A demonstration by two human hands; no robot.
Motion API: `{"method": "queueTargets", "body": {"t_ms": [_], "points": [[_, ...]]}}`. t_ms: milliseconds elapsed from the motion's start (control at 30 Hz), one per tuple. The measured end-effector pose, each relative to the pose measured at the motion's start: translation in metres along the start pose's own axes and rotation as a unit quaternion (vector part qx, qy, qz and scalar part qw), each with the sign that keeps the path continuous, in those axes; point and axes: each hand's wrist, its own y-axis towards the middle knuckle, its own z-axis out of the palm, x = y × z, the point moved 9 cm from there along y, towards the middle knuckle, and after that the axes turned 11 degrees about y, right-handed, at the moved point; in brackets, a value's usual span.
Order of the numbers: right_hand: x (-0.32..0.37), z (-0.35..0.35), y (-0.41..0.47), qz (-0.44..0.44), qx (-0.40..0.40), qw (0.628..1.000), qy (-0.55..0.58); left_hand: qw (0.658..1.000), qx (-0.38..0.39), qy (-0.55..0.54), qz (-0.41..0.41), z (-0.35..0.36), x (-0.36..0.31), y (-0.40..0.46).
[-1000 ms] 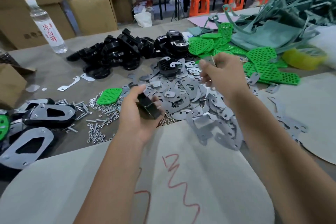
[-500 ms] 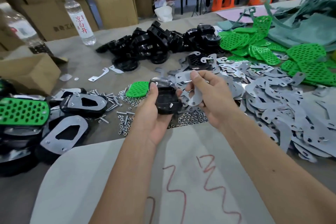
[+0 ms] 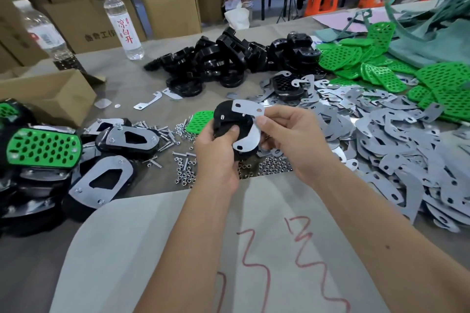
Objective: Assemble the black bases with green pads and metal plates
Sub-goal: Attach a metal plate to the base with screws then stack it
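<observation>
The bench (image 3: 132, 76) carries sorted stock within reach: a heap of black bases (image 3: 229, 58) at the back, green pads (image 3: 432, 84) to the right, loose metal plates (image 3: 381, 140) spread beside them, and finished assemblies (image 3: 43, 147) stacked at the left. Above its near edge the left hand (image 3: 216, 152) grips one black base (image 3: 226, 119), its thumb pressed on the face, probably to steady it. The right hand (image 3: 287, 134) pinches a curved metal plate (image 3: 248, 124) laid against that base, seemingly to line up the holes. Screws and nuts (image 3: 183, 160) lie just below.
</observation>
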Motion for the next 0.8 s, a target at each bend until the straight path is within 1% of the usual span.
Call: {"method": "queueTargets", "body": {"t_ms": [133,400,667,800], "points": [[0.003,0.003,-0.001,-0.019,0.007,0.998,-0.054,0.999,0.004,0.039,0.019,0.002,-0.001,-0.002],[0.006,-0.001,0.001,0.018,0.037,0.996,-0.078,0.998,-0.003,0.064,0.022,0.002,0.002,0.001],[-0.004,-0.006,-0.003,0.038,-0.028,0.996,-0.073,0.996,-0.018,0.079,0.03,0.001,0.002,0.001],[-0.008,-0.008,-0.004,0.06,-0.035,0.995,-0.076,0.996,-0.03,0.073,0.029,0.0,0.002,-0.001]]}}
